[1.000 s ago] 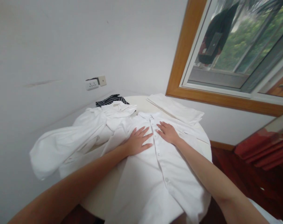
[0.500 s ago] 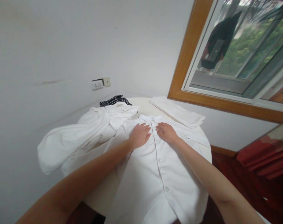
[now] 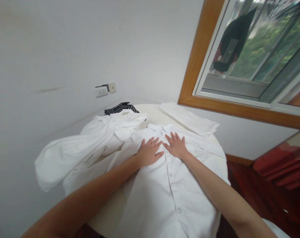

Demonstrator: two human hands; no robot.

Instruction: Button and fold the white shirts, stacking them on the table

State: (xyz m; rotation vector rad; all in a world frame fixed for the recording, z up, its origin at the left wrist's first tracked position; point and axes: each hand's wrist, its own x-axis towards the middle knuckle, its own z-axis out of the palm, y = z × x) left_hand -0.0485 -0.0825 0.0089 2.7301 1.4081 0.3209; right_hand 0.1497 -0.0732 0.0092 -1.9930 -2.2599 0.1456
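A white button-up shirt (image 3: 152, 188) lies front side up, its collar toward the wall and its lower part reaching the near edge of the round table (image 3: 107, 211). My left hand (image 3: 148, 153) rests flat on the upper chest, left of the button line, fingers spread. Just right of the buttons, my right hand (image 3: 176, 145) also lies flat with its fingers apart. Both thumbs point inward toward the placket, and neither hand grips the cloth. The shirt's right sleeve runs out toward the table's right edge.
Left of the shirt is a heap of white clothing (image 3: 90, 138), partly hanging past the table. Behind it lies a black striped cloth (image 3: 121, 107). A folded white cloth (image 3: 189, 119) sits at the back right, below the window frame (image 3: 239, 114). A wall socket (image 3: 101, 91) is behind.
Both hands have slid a little down the shirt from the collar, and their fingers have spread wider. The view has shifted slightly.
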